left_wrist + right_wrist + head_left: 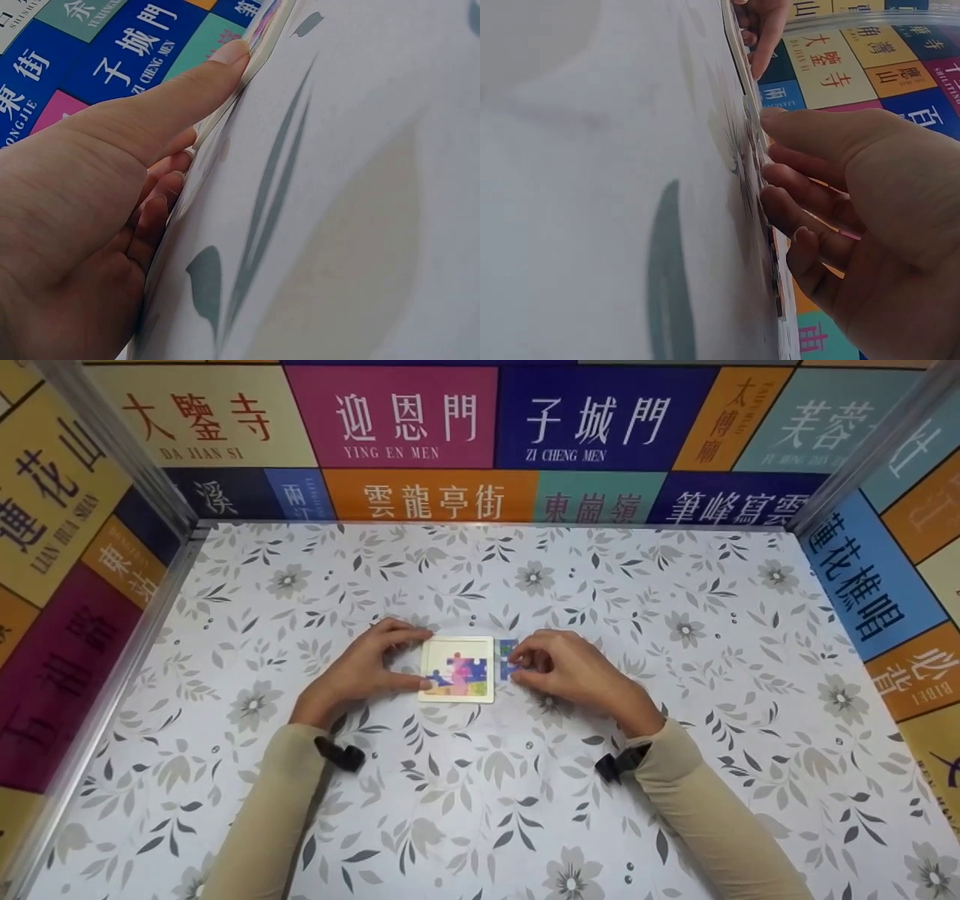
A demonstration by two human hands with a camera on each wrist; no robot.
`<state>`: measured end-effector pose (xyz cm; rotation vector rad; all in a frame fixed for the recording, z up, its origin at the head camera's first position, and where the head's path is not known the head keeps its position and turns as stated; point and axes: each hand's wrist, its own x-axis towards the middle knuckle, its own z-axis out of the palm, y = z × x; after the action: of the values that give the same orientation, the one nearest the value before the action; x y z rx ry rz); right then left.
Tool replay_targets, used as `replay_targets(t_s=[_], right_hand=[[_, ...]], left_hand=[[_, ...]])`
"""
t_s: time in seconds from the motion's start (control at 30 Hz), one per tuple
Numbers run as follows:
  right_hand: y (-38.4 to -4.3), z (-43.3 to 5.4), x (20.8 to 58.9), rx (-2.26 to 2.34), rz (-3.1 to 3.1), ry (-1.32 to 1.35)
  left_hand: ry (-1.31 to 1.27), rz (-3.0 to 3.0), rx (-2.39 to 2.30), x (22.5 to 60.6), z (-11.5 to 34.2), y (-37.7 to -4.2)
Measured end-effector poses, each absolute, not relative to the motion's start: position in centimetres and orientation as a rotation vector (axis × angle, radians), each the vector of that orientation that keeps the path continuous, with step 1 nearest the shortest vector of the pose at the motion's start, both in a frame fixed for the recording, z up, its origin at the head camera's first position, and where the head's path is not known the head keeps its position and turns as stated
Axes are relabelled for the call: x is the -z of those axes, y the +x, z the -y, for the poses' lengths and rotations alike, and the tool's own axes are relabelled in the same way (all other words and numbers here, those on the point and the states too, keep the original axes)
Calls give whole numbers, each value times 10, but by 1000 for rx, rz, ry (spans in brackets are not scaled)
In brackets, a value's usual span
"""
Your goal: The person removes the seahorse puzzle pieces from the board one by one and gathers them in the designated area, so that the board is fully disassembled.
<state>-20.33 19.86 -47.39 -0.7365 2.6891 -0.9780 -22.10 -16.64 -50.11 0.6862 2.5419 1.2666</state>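
Note:
A small square jigsaw tray [456, 700] with a cream rim lies mid-table, its lower part filled with pink, blue, purple and yellow pieces. At its left side is my left hand [367, 660], thumb and index finger stretched out to the edge. In the left wrist view the thumb [187, 86] lies straight along the rim. Beside the tray's right edge lie blue puzzle pieces [505, 649]. My right hand [566, 664] pinches one of them at table level between thumb and curled fingers. In the right wrist view the fingertips [776, 199] partly hide the thin pieces [774, 274].
A white tabletop with grey flowers and leaves [465, 810] spreads around the tray. Colourful panels with Chinese lettering [420, 420] stand at the back and both sides. Each wrist wears a black camera strap [341, 754].

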Motion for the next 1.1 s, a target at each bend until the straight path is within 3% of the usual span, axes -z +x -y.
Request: replay_targets(t_s=[0.7,1.1], right_hand=[[-205,-129,479,959,-2689,-938],[-198,-119,479,927,-2696,-889]], left_hand=[[721,-2555,-1292,501,163,-221],[768,-2567,-1305,504,164,-223]])
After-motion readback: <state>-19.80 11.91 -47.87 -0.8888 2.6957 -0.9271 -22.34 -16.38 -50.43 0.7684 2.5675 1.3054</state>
